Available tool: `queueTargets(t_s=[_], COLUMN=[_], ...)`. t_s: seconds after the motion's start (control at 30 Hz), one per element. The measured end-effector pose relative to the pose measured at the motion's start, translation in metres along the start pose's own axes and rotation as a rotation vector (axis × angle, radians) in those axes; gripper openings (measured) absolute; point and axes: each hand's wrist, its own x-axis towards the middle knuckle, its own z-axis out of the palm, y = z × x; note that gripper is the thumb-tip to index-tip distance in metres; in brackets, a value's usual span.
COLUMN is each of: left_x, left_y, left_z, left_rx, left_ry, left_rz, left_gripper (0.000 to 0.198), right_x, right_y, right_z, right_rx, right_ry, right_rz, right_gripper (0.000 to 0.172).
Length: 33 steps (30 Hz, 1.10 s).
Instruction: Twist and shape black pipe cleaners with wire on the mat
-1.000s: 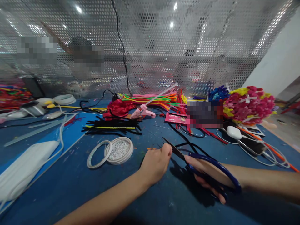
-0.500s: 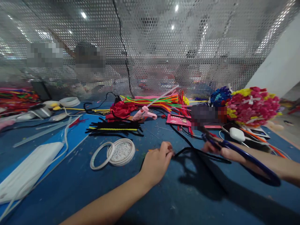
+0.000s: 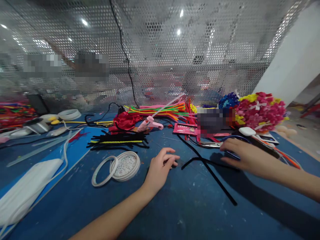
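Note:
My left hand (image 3: 160, 168) rests on the blue table with its fingers loosely bent and apart, holding nothing I can see. Just right of its fingertips is the end of a bent black pipe cleaner (image 3: 196, 159), which crosses a straight black pipe cleaner (image 3: 220, 182) on the tabletop. Over the blue handles of a pair of scissors (image 3: 212, 145) is my right hand (image 3: 238, 153), its fingers apart. The scissors lie with their blades pointing left, and the hand partly hides the handles.
A bundle of black pipe cleaners (image 3: 118, 140), a round case of small beads (image 3: 126, 166) and its ring-shaped lid (image 3: 103, 171) lie to the left. Behind are a pink glue gun (image 3: 150, 124), coloured pipe cleaners (image 3: 160, 110) and a pink flower bunch (image 3: 260, 110). A perforated metal screen (image 3: 160, 50) rises beyond.
The scissors have gone from being held up in my right hand to lying on the table, and that hand's fingers have spread. My left fingers have come away from the bent pipe cleaner's end.

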Motion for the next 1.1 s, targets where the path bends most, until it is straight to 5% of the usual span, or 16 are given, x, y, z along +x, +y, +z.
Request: queueTargets(t_s=[0.17, 0.33, 0.5, 0.6, 0.77, 0.9, 1.1], left_x=[0.002, 0.004, 0.004, 0.003, 0.004, 0.009, 0.018], left_y=[-0.006, -0.009, -0.008, -0.01, -0.016, -0.019, -0.019], left_z=[0.0, 0.001, 0.001, 0.002, 0.001, -0.002, -0.009], left_rx=[-0.056, -0.17, -0.208, -0.248, -0.345, -0.469, -0.643], left_ry=[0.031, 0.093, 0.105, 0.105, 0.124, 0.208, 0.297], left_rz=[-0.006, -0.03, -0.035, -0.027, -0.022, -0.008, 0.009], left_gripper=[0.017, 0.016, 0.014, 0.013, 0.018, 0.027, 0.04], right_x=[0.011, 0.05, 0.11, 0.155, 0.208, 0.198, 0.148], right_y=[-0.029, -0.057, -0.122, -0.166, -0.216, -0.214, -0.17], right_z=[0.011, -0.034, -0.07, -0.056, -0.01, 0.002, 0.006], right_rx=[-0.11, -0.113, -0.064, -0.049, -0.067, -0.071, -0.075], right_ry=[-0.16, 0.101, 0.264, 0.239, 0.173, 0.16, 0.112], right_rz=[0.036, -0.035, -0.273, -0.396, -0.401, -0.416, -0.31], right_gripper=[0.017, 0.02, 0.024, 0.022, 0.03, 0.03, 0.028])
